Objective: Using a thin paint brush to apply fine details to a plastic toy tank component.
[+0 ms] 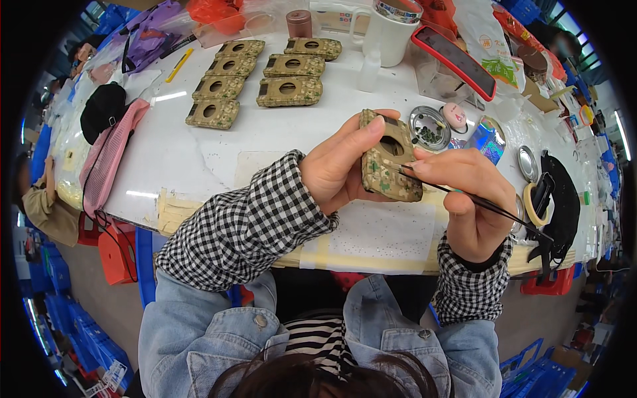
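Observation:
My left hand (340, 159) is wrapped round a camouflage-patterned shell (393, 178), a boxy piece with a round opening in its top. It is held up above the table's front edge. Between the fingers of my right hand (479, 192) is a pair of dark tweezers (488, 204), whose tips meet the shell just below the opening. Whether the tips grip anything is too small to tell. Beyond my right hand lies a round metal dish (430, 138) with small dark green bits in it. Several matching camouflage shells (290, 91) stand in two rows further back.
A white mug (390, 38) and a red-framed phone (454, 63) propped on a clear box stand at the back right. A tape roll (535, 204) and a black pouch (564, 205) lie right. A black cap (103, 109), pink bag (114, 159) and yellow cutter (179, 65) lie left.

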A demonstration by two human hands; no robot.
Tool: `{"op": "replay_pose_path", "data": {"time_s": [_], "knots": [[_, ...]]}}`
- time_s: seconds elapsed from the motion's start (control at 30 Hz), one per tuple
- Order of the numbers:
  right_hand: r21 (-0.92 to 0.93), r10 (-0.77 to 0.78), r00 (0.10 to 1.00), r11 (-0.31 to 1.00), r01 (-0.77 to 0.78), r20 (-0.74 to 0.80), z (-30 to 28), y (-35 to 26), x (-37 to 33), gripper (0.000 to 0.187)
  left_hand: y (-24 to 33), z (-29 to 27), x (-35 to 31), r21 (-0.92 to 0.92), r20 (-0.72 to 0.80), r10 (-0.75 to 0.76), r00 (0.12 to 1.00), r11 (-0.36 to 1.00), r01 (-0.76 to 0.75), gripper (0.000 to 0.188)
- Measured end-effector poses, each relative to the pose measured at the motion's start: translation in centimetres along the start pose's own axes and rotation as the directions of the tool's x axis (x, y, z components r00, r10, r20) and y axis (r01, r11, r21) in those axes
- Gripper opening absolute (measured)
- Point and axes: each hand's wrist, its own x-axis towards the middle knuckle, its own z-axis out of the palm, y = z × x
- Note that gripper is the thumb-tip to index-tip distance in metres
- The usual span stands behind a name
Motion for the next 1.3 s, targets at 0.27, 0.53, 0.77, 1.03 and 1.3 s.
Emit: {"op": "replay_pose_path", "data": {"time_s": [0.27, 0.53, 0.77, 1.03, 1.3], "knots": [[-0.006, 0.011, 1.000, 1.000, -0.011, -0.003, -0.02, -0.04, 0.04, 0.027, 0.12, 0.24, -0.01, 0.023, -0.013, -0.003, 1.000, 1.000, 0.003, 0.048], [-0.003, 0.000, 1.000, 1.000, 0.000, -0.002, -0.03, -0.02, -0.03, 0.026, 0.21, 0.33, -0.08, 0.017, -0.012, -0.014, 1.000, 1.000, 0.014, 0.050], [0.029, 0.046, 0.999, 0.999, -0.046, -0.017, -0.02, -0.19, -0.04, 0.028, 0.10, 0.17, -0.05, 0.003, -0.009, -0.008, 1.000, 1.000, 0.008, 0.050], [0.058, 0.057, 0.998, 0.997, -0.054, -0.039, 0.27, -0.19, -0.08, 0.028, 0.11, 0.33, -0.11, -0.009, -0.004, -0.013, 1.000, 1.000, 0.013, 0.049], [0.038, 0.048, 0.998, 0.998, -0.046, -0.036, 0.26, -0.07, -0.12, 0.027, -0.05, 0.19, -0.01, -0.021, 0.005, -0.008, 1.000, 1.000, 0.008, 0.049]]}}
